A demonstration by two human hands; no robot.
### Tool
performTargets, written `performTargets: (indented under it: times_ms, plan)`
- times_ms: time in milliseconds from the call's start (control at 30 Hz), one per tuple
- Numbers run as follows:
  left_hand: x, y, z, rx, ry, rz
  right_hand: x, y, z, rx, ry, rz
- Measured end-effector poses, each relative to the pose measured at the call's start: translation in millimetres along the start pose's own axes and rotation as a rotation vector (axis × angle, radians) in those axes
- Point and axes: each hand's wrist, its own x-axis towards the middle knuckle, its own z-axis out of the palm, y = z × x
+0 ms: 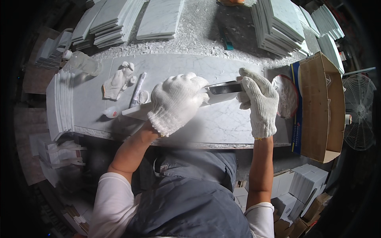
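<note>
Both gloved hands (left (pixel 177 102), right (pixel 258 104)) gripped the long white strip (pixel 137 111), pointing from eight to two o'clock.

White knit gloves on both hands (pixel 176 101) (pixel 260 103), white short sleeves, grey apron

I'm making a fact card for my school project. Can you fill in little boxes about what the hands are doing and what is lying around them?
Left hand: left hand in a white knit glove, pressing on a long white stone strip
Right hand: right hand, gloved, gripping a flat metal blade laid on the strip
Surface: marble slab
Nearby left: spare glove, small squeeze bottle
Nearby right: open cardboard box
Behind: stacks of marble tiles
</note>
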Motion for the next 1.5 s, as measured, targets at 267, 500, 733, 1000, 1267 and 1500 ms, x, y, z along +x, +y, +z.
performTargets:
  times_ms: [267,500,733,1000,1267,1500]
  plan:
    - [0,-3,4,-0.021,0.047,0.017,4,5,4,-0.022,0.029,-0.037]
    - [1,-4,4,-0.03,0.041,0.034,9,10,-12,-0.006,0.011,-0.009]
    - [-1,-2,1,-0.025,0.035,0.021,2,11,-8,0.05,-0.007,0.017]
    - [0,-3,5,-0.004,0.036,0.024,-4,5,8,0.039,0.025,0.056]
    - [-1,-5,6,-0.058,0.061,0.036,-2,10,3,0.012,0.091,-0.013]
    - [0,-3,5,-0.045,0.064,0.033,-2,18,-4,0.049,0.156,-0.009]
